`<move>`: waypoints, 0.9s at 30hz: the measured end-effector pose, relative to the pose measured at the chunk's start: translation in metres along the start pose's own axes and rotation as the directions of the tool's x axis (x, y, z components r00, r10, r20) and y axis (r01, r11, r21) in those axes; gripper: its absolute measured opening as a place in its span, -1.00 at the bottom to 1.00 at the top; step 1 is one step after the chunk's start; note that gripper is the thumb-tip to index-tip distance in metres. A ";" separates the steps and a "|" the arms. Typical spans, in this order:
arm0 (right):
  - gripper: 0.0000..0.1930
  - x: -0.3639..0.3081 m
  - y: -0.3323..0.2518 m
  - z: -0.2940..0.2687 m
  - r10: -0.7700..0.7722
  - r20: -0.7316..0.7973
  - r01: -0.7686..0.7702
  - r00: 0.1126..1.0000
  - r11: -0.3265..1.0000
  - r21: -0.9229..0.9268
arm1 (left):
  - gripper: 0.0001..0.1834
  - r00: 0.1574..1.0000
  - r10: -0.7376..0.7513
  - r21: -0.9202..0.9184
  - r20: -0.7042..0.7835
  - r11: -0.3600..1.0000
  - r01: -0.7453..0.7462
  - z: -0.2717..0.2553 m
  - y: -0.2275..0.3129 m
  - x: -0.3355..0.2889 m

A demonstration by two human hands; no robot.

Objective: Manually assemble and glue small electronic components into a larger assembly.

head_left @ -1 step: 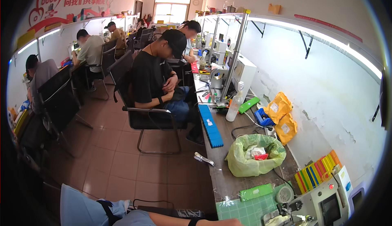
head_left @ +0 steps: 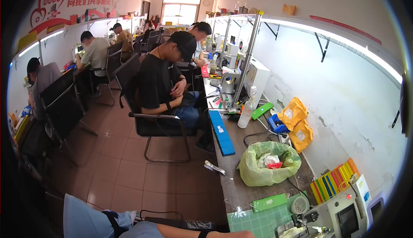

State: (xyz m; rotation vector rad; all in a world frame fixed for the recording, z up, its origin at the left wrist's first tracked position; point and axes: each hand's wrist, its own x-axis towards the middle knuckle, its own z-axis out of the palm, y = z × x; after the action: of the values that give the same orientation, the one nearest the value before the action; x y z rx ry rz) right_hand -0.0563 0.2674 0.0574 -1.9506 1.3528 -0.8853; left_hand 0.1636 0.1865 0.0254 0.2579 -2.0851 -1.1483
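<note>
- A forearm (head_left: 206, 231) is seen along the lower edge, reaching toward the green mat (head_left: 258, 223).
- Neither hand is shown, so no grip can be told.
- A green bag (head_left: 258, 173) is set nearby.

bright | window (head_left: 179, 9) glare, strip lights | sharp centre | fisheye-bent dark rim

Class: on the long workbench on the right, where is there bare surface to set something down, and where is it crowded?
Bare patches on the workbench: between the blue tray and the green bag, and from the bag down to the green cutting mat. Crowded: around the white bottle and yellow bags, and by the machine.
</note>
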 end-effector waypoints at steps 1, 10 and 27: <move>-0.72 -0.002 0.003 0.001 -0.028 -0.011 0.028 1.000 1.000 0.008 | -0.61 1.000 0.000 0.005 -0.001 1.000 0.000 -0.001 0.000 -0.001; -0.75 -0.017 0.014 0.015 0.103 0.116 -0.135 0.988 0.938 0.319 | -0.51 0.972 -0.025 -0.226 0.234 0.971 0.079 -0.008 0.004 -0.002; -0.67 -0.021 0.016 0.018 0.186 0.146 -0.223 0.972 0.927 0.303 | -0.67 0.935 -0.114 -0.167 0.335 0.970 0.178 -0.008 0.000 -0.010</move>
State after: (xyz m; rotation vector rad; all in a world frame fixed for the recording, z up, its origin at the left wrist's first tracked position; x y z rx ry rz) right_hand -0.0560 0.2841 0.0296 -1.5586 1.2348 -0.8188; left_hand 0.1758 0.1865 0.0230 0.1385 -2.2410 -1.5646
